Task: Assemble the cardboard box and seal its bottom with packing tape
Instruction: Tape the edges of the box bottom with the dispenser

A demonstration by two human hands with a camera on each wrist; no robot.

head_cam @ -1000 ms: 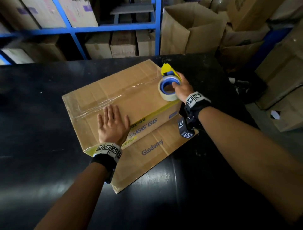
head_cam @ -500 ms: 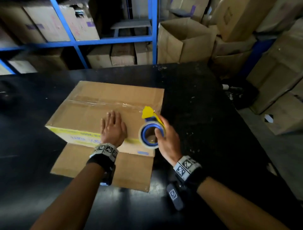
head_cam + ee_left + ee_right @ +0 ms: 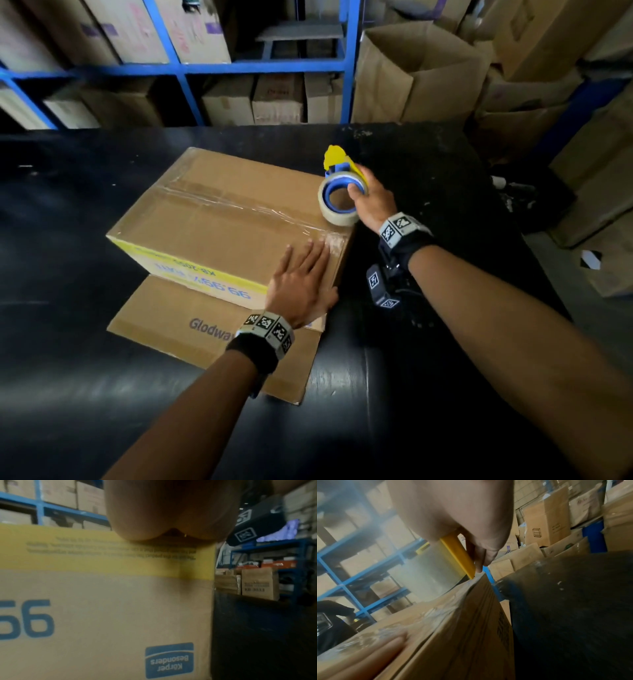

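From the head view, the cardboard box [image 3: 222, 222] sits on the black table [image 3: 68, 342], its taped face up and a loose flap [image 3: 191, 329] lying flat toward the person. Part of the word printed on the flap is covered by the left wrist. A strip of clear tape [image 3: 239, 205] runs along the middle seam, wrinkled near the right edge. The left hand [image 3: 301, 284] lies flat on the box's near right corner, fingers straight. The right hand [image 3: 371, 202] grips the tape dispenser [image 3: 339, 195], a clear roll on a blue core with a yellow guard, at the box's right edge.

In the left wrist view, only the heel of the left hand [image 3: 171, 509] shows, so the fingers are out of sight. The box side [image 3: 102, 608] fills the frame with a yellow band and upside-down blue print; the small text is too blurred to read.

In the right wrist view, the right hand [image 3: 453, 513] curls round the yellow dispenser [image 3: 457, 555]; the roll is hazy. The box's edge [image 3: 462, 628] cuts across below, with the left hand's fingertips [image 3: 395, 641] blurred on top.
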